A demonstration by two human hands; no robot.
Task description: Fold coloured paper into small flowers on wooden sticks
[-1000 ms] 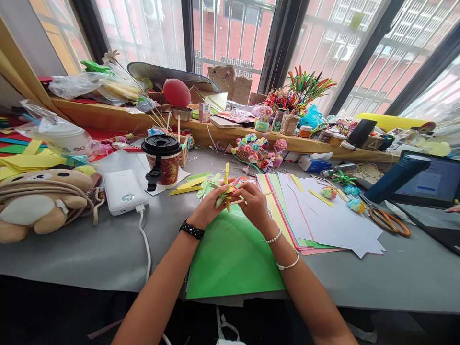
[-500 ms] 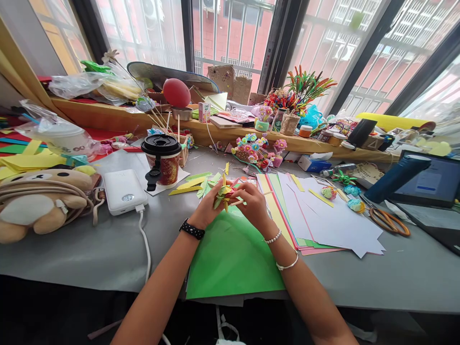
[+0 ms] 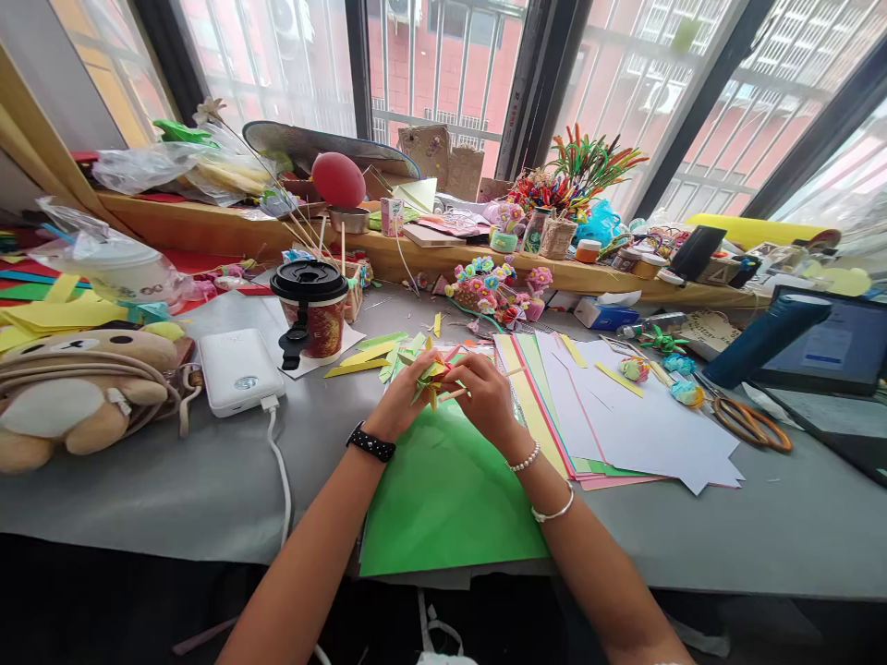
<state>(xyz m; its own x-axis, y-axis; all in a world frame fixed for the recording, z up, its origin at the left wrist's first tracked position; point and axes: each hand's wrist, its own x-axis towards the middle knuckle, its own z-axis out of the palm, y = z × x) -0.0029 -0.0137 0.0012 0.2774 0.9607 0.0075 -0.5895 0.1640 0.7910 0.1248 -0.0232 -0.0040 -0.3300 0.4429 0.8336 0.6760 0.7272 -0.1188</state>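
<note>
The paper piece (image 3: 431, 377) is pinched tight between left hand (image 3: 402, 404) and right hand (image 3: 489, 397), above the green sheet (image 3: 443, 494), so its strips are free.

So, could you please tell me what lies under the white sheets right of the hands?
Yellow, green and pink sheet edges stick out from under the white sheets at their left and near sides. The rest is covered.

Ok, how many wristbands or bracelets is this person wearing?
3: a black band on the left wrist, a bead bracelet on the right wrist, a thin bangle farther up that forearm. None seems hidden.
</note>
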